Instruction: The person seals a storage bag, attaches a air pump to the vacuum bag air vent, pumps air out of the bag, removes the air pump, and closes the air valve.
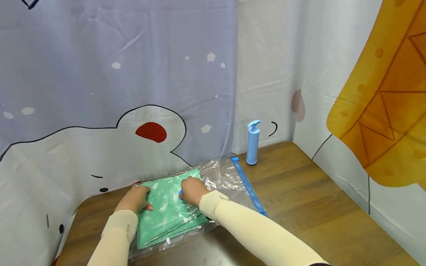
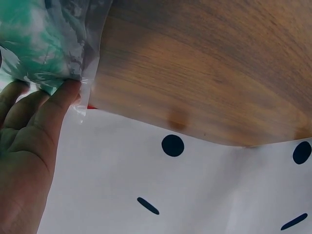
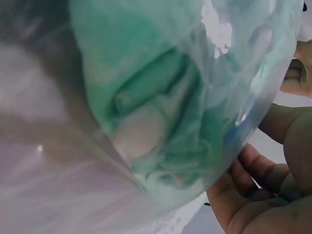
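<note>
A clear plastic storage bag lies on the table with folded green cloth inside it. My left hand rests on the bag's left edge, thumb spread over the cloth. The left wrist view shows that hand's fairly straight fingers touching the plastic. Over the middle of the bag, my right hand has curled fingers and pinches a small blue piece, perhaps the bag's valve cap; most of it is hidden. Close up in the right wrist view, the bag bulges beside my right hand's fingers.
A blue hand pump stands upright at the back of the wooden table, right of the bag. A blue zip strip runs along the bag's right end. Printed curtains hang behind the table and at its right side.
</note>
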Demonstrator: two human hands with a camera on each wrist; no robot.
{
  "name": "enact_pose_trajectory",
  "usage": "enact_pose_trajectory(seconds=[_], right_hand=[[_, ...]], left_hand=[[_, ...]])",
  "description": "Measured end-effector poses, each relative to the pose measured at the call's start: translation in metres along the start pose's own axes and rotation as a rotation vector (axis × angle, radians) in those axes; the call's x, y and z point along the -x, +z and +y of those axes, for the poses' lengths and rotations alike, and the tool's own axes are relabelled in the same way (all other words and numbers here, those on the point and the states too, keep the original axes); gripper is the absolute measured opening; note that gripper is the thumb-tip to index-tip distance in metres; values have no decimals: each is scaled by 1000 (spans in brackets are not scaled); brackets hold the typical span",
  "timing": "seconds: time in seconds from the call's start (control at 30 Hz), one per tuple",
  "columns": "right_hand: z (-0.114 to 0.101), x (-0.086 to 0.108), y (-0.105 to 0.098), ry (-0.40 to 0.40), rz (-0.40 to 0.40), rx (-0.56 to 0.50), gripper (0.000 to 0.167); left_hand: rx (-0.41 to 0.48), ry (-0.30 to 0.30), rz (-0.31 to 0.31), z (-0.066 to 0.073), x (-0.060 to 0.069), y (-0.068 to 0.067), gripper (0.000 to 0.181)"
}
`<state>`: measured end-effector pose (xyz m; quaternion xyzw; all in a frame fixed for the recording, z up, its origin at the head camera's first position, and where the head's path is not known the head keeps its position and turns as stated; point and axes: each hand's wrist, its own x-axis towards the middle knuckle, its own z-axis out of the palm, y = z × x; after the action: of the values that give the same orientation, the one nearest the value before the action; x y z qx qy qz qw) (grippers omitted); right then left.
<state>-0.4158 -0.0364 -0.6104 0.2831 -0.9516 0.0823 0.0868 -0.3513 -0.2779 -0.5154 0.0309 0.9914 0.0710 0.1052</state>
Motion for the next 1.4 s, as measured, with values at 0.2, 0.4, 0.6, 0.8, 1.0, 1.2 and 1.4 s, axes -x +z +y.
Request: enact_pose_trajectory(seconds=[0.2, 0.4, 0.6, 0.8, 1.0, 1.2, 1.4], right_hand=[[1, -1, 5, -47, 42, 78, 35], [1, 1, 6, -73, 59, 95, 35], [1, 6, 2, -13, 44, 43, 45], [-1, 6, 1, -12, 32, 53, 47], [-1, 3, 6, -41, 39, 99, 45], [-2, 4, 4, -103, 53, 107, 37], [-5, 5, -3, -18, 9, 26, 48]], left_hand=[[-19, -3, -3, 3, 0, 0, 89], [-20, -6, -7, 3, 1, 0, 90], [-12, -15, -7, 4, 4, -2, 92], [-12, -17, -6, 4, 4, -2, 91], [2, -22, -4, 3, 2, -1, 88], [6, -23, -7, 2, 3, -1, 89], [2, -25, -6, 3, 3, -1, 88]])
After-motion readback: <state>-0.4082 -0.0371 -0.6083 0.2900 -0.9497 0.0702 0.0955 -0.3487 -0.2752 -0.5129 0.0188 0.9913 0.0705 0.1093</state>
